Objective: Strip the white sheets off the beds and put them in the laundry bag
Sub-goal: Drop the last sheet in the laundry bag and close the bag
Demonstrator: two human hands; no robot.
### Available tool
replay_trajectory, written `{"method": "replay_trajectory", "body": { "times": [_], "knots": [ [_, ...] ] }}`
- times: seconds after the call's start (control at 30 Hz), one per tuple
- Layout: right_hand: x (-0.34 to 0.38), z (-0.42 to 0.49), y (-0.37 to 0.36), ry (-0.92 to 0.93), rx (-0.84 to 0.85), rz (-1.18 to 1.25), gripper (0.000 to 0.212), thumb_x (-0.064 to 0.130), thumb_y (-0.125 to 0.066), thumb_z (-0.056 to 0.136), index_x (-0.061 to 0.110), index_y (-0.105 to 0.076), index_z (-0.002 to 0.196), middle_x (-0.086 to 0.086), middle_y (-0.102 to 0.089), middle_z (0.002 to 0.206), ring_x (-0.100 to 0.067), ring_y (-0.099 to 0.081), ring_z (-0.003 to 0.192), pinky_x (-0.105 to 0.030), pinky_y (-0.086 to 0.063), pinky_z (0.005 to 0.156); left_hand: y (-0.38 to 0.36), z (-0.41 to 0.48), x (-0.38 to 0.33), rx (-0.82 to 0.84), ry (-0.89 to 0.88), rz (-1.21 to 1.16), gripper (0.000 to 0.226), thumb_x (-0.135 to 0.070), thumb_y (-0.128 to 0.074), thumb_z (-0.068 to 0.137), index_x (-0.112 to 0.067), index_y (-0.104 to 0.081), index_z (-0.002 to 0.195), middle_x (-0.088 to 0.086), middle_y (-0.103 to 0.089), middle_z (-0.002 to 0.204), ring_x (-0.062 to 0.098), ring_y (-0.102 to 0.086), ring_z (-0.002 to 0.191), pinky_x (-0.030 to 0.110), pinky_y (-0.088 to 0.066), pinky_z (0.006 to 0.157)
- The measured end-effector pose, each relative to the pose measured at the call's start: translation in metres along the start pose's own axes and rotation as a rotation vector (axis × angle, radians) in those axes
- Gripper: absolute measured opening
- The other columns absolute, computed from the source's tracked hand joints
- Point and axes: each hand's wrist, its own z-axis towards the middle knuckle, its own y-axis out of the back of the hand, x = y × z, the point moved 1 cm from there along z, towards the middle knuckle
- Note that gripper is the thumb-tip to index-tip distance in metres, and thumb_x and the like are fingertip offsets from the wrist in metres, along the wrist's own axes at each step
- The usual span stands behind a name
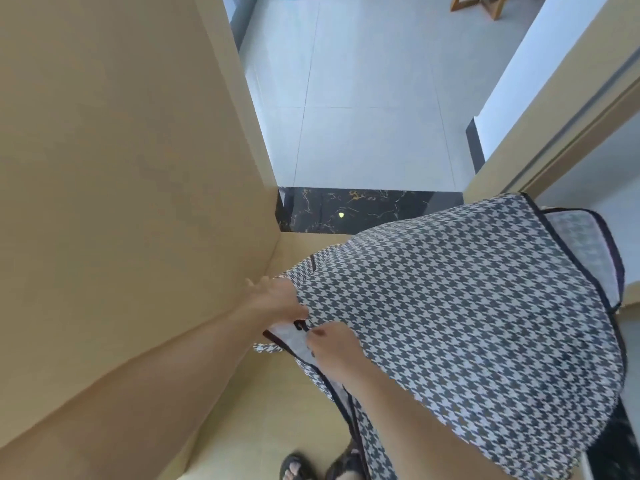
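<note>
Down in the lower middle of the view, both bare hands meet at the near edge of a big, bulging fabric laundry bag (467, 306) printed in grey-and-white houndstooth with dark piping. Its bulk fills the lower right of the frame, between a tan wall (121, 168) and a tan door frame (540, 126). The left hand (277, 299) grips the bag's edge with its fingers curled into the fabric. The right hand (329, 341) is pinched closed on a small dark zipper pull (300, 325) at the bag's opening, where a strip of pale lining shows. White sheets cannot be made out; whether they lie inside the bag I cannot tell. Beyond the bag, a black marble threshold (363, 209) with gold veins leads onto pale grey floor tiles (363, 98). Dark sandals (298, 467) on the person's feet show at the bottom edge.
</note>
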Motion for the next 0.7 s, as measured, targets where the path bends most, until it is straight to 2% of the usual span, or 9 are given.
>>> {"method": "replay_trajectory", "body": {
  "times": [0.1,0.17,0.23,0.3,0.37,0.47,0.53,0.63,0.7],
  "knots": [
    [-0.001,0.021,-0.012,-0.038,0.025,0.062,0.038,0.007,-0.048,0.091,0.017,-0.037,0.056,0.000,-0.037,0.057,-0.018,-0.038,0.058,-0.027,-0.028,0.052,-0.007,0.025,0.000,0.079,0.061,-0.014,0.041,-0.055,-0.063,0.087,-0.018,-0.059,0.105,0.005,-0.061,0.123,0.028,-0.048,0.126,0.056,-0.017,0.117],
    [0.001,0.035,-0.015,-0.076,0.036,0.082,0.041,0.001,-0.048,0.090,0.017,-0.030,0.057,0.001,-0.029,0.056,-0.016,-0.029,0.055,-0.030,-0.027,0.052,-0.010,0.043,0.003,0.117,0.093,-0.123,0.034,-0.051,-0.067,0.085,-0.018,-0.058,0.087,0.005,-0.067,0.114,0.028,-0.057,0.116,0.056,-0.021,0.116],
    [0.004,0.047,-0.015,-0.100,0.030,0.132,0.036,0.004,-0.049,0.092,0.017,-0.033,0.062,0.001,-0.034,0.060,-0.016,-0.032,0.057,-0.027,-0.029,0.051,-0.006,0.059,0.005,0.125,0.085,-0.231,0.028,-0.043,-0.070,0.086,-0.017,-0.061,0.081,0.005,-0.068,0.097,0.026,-0.062,0.101,0.050,-0.034,0.110],
    [0.006,0.058,-0.013,-0.132,0.026,0.193,0.026,0.010,-0.049,0.091,0.017,-0.040,0.068,-0.001,-0.043,0.067,-0.019,-0.042,0.063,-0.026,-0.033,0.053,-0.001,0.070,0.005,0.113,0.057,-0.348,0.022,-0.034,-0.069,0.091,-0.013,-0.065,0.089,0.004,-0.064,0.092,0.020,-0.061,0.084,0.038,-0.052,0.088],
    [0.011,0.066,-0.011,-0.175,-0.014,0.324,0.018,0.012,-0.052,0.088,0.014,-0.047,0.071,-0.003,-0.049,0.067,-0.019,-0.047,0.061,-0.027,-0.034,0.052,0.011,0.078,0.002,0.059,0.035,-0.495,0.019,-0.029,-0.065,0.095,-0.010,-0.061,0.093,0.004,-0.062,0.090,0.016,-0.057,0.075,0.029,-0.049,0.065],
    [0.025,0.086,-0.005,-0.231,-0.089,0.503,0.019,0.028,-0.057,0.077,0.010,-0.062,0.076,-0.007,-0.061,0.066,-0.024,-0.055,0.061,-0.034,-0.040,0.056,0.030,0.099,0.002,0.004,-0.017,-0.754,0.019,-0.027,-0.064,0.095,-0.011,-0.055,0.088,0.011,-0.065,0.091,0.024,-0.066,0.077,0.041,-0.057,0.070],
    [0.044,0.100,0.006,-0.199,-0.168,0.544,0.029,0.041,-0.054,0.071,0.014,-0.064,0.069,-0.007,-0.068,0.070,-0.029,-0.066,0.070,-0.041,-0.052,0.065,0.050,0.111,0.002,-0.030,-0.076,-0.886,0.020,-0.023,-0.063,0.096,-0.011,-0.052,0.084,0.011,-0.065,0.086,0.023,-0.066,0.071,0.037,-0.056,0.063],
    [0.079,0.112,0.028,-0.135,-0.328,0.530,0.050,0.055,-0.052,0.076,0.008,-0.069,0.070,-0.008,-0.073,0.073,-0.030,-0.071,0.077,-0.044,-0.059,0.077,0.086,0.128,0.004,-0.127,-0.170,-0.916,0.024,-0.026,-0.062,0.097,-0.013,-0.050,0.081,0.008,-0.064,0.081,0.019,-0.063,0.066,0.031,-0.054,0.061],
    [0.099,0.118,0.041,-0.122,-0.411,0.521,0.049,0.049,-0.056,0.086,0.009,-0.064,0.061,-0.006,-0.069,0.066,-0.029,-0.068,0.074,-0.039,-0.056,0.074,0.104,0.139,0.008,-0.154,-0.202,-0.939,0.023,-0.030,-0.063,0.096,-0.011,-0.054,0.087,0.008,-0.070,0.083,0.019,-0.066,0.065,0.035,-0.057,0.065]
  ]
}}
